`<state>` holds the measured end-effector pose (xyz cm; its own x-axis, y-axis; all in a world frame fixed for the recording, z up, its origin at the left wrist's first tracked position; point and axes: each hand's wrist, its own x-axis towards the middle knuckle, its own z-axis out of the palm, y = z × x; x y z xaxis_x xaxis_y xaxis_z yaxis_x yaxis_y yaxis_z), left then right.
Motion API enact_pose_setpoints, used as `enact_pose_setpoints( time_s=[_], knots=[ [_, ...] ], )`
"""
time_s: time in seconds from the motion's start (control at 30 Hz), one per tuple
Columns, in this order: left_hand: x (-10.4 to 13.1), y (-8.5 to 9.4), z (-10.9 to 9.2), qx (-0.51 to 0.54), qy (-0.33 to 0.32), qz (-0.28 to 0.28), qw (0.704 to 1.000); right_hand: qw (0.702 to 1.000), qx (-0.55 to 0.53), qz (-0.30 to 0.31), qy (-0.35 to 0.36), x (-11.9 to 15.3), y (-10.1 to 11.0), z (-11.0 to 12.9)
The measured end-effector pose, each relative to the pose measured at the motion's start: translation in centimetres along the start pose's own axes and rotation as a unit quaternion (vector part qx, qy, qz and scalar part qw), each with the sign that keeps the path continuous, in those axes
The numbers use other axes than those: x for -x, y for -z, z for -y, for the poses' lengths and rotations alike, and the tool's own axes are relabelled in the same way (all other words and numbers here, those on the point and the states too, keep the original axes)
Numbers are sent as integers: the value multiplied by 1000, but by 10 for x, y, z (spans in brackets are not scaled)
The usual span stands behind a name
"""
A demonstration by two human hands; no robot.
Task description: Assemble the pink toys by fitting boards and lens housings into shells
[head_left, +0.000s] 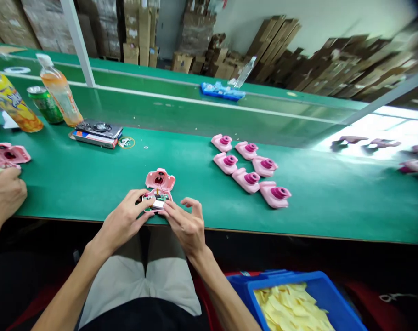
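An opened pink camera-shaped casing lies at the table's front edge, its empty-looking pink shell half [160, 179] tipped back behind the other half. That nearer half holds green circuit boards, thin wires and a white rectangular block [157, 204]. My left hand [124, 219] grips its left side, thumb and fingers closed around the rim. My right hand [187, 226] presses its fingertips on the right end of the white block and the casing's edge. Several closed pink camera bodies [245, 179] with magenta lenses stand to the right of my hands.
Bottles [60, 94], a green can [45, 105] and a stacked box [97, 133] stand at the back left. Another person's hand [5, 195] holds pink parts at the far left. A blue bin [333, 294] of yellow pieces sits below the table's edge. A blue tray [223, 91] lies behind.
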<state>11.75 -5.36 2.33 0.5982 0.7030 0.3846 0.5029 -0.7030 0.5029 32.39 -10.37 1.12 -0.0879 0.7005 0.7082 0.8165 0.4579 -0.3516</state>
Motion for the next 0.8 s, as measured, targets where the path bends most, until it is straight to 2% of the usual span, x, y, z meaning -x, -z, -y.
enact_pose_setpoints(
  time_s=[0.07, 0.13, 0.2, 0.23, 0.3, 0.4, 0.5, 0.57, 0.67, 0.8],
  knots=[
    [1, -2, 1, -2, 0, -12, 1000, 995, -43, -49, -78, -4, 3, 0],
    [2, -4, 2, -5, -2, -18, 1000, 970, -106, -76, -203, -15, 6, -4],
    [2, -6, 2, -4, -6, -23, 1000, 939, -171, -47, -295, -36, 9, -11],
    [2, -6, 2, -3, -7, -24, 1000, 930, -195, -15, -312, -48, 10, -15],
    [2, -5, 1, 2, 0, -24, 1000, 931, -209, 38, -298, -74, 12, -22],
    [1, -3, 2, 39, 37, -27, 998, 953, -185, 121, -206, -101, 19, -23],
    [1, -3, 3, 88, 74, -41, 993, 945, -138, 277, -104, -108, 25, -9],
    [3, -4, 3, 97, 71, -62, 991, 931, -69, 347, -92, -103, 26, 4],
    [5, -10, 2, 48, 38, -103, 993, 920, 7, 364, -143, -87, 23, 22],
    [6, -16, -3, -78, -24, -138, 987, 929, 1, 289, -230, -60, 10, 32]
  ],
)
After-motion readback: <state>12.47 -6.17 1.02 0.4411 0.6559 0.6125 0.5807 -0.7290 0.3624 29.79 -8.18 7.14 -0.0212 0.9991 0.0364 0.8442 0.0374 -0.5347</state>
